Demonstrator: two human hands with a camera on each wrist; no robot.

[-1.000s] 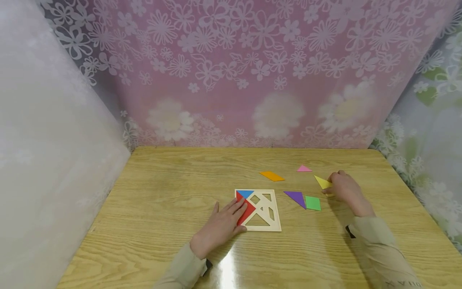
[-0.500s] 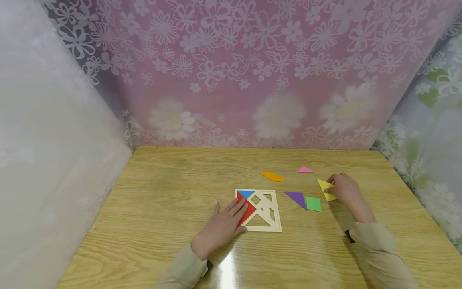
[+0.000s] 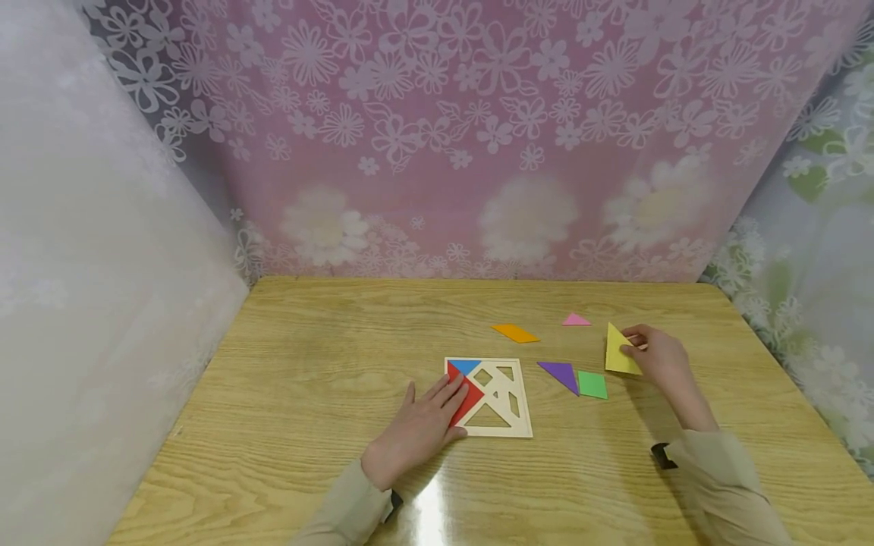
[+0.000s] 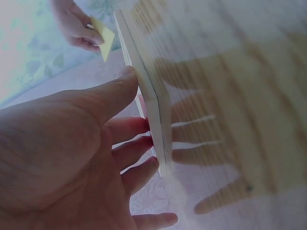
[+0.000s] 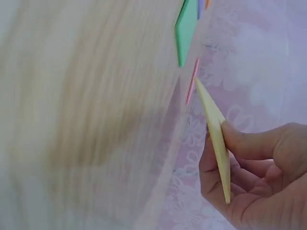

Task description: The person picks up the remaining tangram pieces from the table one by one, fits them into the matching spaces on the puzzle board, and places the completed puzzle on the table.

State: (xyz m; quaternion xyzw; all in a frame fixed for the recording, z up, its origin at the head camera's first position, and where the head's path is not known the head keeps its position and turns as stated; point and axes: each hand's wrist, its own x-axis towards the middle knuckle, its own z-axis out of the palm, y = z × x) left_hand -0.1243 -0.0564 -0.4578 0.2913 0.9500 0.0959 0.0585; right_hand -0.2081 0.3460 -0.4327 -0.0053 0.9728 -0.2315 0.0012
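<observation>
From the head we look forward and down at the table (image 3: 328, 334) from well back. At the left wrist we sit close to the left hand (image 4: 81, 148), looking low across the table, tipped sideways; likewise at the right wrist, by the right hand (image 5: 268, 177). All three views seem to share the yellow triangle (image 3: 617, 353), hazy from the left wrist.

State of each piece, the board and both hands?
Board: partly filled
Red triangle: in board
Blue triangle: in board
Yellow triangle: raised, tilted
Purple triangle: flat, loose
Green square: flat, loose
Orange parallelogram: flat, loose
Pink triangle: flat, loose
Left hand: resting on red triangle
Right hand: pinching yellow triangle
</observation>
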